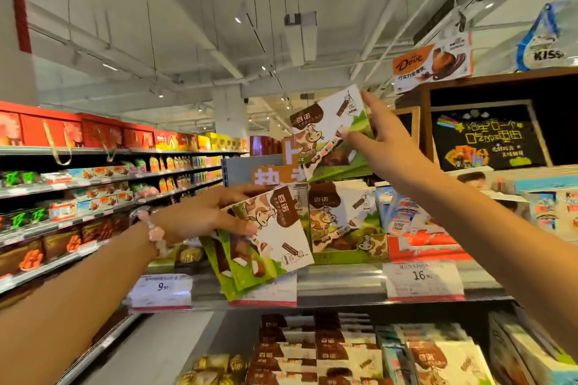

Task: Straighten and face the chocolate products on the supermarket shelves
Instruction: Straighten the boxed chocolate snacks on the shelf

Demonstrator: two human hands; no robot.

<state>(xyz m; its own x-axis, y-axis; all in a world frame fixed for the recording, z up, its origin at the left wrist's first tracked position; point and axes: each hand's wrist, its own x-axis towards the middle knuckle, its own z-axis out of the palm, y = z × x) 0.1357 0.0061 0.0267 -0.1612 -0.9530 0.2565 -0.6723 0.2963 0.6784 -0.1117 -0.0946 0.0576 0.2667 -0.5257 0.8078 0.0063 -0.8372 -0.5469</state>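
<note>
My left hand (200, 216) grips a tilted box stack (266, 237) at the shelf (341, 287) front, left of the standing boxes (341, 219), my right hand (384, 137) holding another box (328, 131) above them.

Two hands (200, 216) (384, 137) – three white price tags (423, 280), perhaps four green-and-white cow-printed chocolate boxes (339, 222).

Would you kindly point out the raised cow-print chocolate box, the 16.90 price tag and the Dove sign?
Raised cow-print chocolate box (325, 125): head view, front face.
White 16.90 price tag (423, 280): head view, centre.
Orange Dove sign (431, 67): head view, middle.
</note>
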